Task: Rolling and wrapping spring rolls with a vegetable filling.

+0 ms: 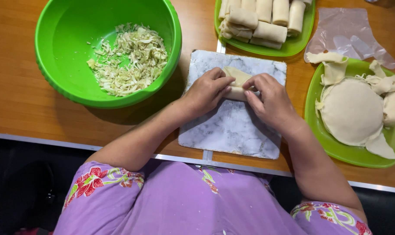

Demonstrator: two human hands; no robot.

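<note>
- A pale wrapper [237, 82], partly rolled, is held on the marble board [232, 130] between both hands, near the board's far edge
- The left hand [206, 92] is curled over the roll's left end, fingers closed down on the dough
- The right hand [270, 102] is pressed on the roll's right end, fingers bent and clamped on it; the fingertips of both hands nearly meet over the middle
- A green bowl [58, 52] with shredded cabbage [130, 58] is set to the left
- Finished rolls [262, 19] are stacked on a green plate [288, 48] beyond the board
- Round wrappers [351, 111] are kept on another green plate [336, 150] to the right, a clear plastic glove [345, 32] lying beyond it
</note>
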